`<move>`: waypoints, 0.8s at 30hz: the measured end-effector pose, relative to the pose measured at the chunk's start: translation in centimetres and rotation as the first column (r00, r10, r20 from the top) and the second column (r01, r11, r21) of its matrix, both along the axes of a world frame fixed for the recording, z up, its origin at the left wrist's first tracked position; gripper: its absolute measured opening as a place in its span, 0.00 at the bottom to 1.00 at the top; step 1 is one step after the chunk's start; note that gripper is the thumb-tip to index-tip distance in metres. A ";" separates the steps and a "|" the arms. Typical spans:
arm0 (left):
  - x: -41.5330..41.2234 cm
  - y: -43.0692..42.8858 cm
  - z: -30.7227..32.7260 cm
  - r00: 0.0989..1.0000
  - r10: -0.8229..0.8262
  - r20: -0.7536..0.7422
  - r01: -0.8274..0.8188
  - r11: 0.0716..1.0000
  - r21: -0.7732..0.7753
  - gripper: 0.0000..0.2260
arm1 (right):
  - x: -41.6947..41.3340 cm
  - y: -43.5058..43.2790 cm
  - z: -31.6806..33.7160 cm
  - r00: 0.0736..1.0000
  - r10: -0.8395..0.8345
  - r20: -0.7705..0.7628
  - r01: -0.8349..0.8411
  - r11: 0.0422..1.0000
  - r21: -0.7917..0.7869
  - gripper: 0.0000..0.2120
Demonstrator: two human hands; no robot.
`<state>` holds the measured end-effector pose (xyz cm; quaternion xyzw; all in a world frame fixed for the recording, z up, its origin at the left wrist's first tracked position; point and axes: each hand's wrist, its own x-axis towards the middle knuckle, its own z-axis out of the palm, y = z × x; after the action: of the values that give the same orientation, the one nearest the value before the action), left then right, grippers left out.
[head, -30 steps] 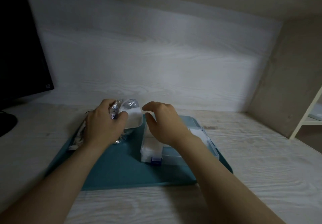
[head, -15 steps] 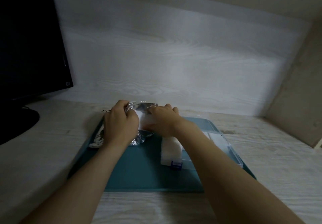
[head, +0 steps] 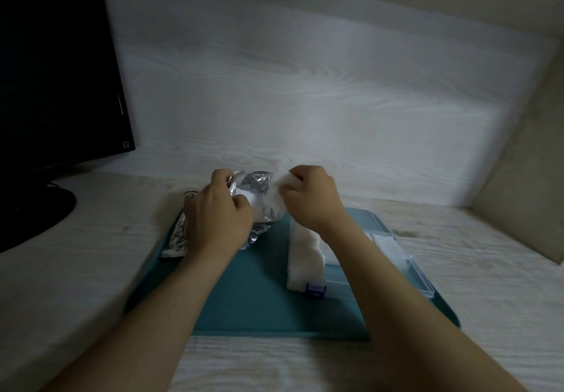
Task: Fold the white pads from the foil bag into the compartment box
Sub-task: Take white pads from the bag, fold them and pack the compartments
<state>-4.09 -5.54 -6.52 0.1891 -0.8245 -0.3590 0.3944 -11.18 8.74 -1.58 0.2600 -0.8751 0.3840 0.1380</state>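
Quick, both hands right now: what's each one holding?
Left hand: closed, gripping the foil bag.
Right hand: closed, pinching a white pad at the bag's mouth.

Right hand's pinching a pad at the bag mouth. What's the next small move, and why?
Probably pull the white pad clear with the right hand while the left hand grips the foil bag: the pad seems only partly out, and the compartment box sits right beside.

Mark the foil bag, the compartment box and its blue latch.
foil bag [head: 259, 182]: head view, crinkled silver upper part.
compartment box [head: 423, 281]: head view, clear right-hand rim.
blue latch [head: 316, 289]: head view, front face of the clip.
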 end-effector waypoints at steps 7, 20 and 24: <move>0.7 1.3 0.5 0.998 -0.065 -0.012 0.061 0.973 -0.221 0.30 | 2.2 3.2 1.3 0.928 0.227 0.296 -0.070 0.885 -0.460 0.13; 2.6 6.4 2.1 0.882 -0.381 -0.278 0.281 0.898 -0.339 0.16 | 3.6 7.9 -0.5 0.941 0.320 0.112 -0.214 0.817 -0.536 0.09; 2.5 6.5 2.2 0.848 -0.460 -0.262 0.466 0.884 -0.044 0.11 | 3.9 7.5 -0.9 0.951 0.307 0.023 -0.251 0.817 -0.520 0.17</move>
<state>-1.60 1.00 -4.36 -0.0607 -0.7815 -0.4740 0.4010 -7.31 16.23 -2.44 0.3188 -0.7002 0.6314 0.0974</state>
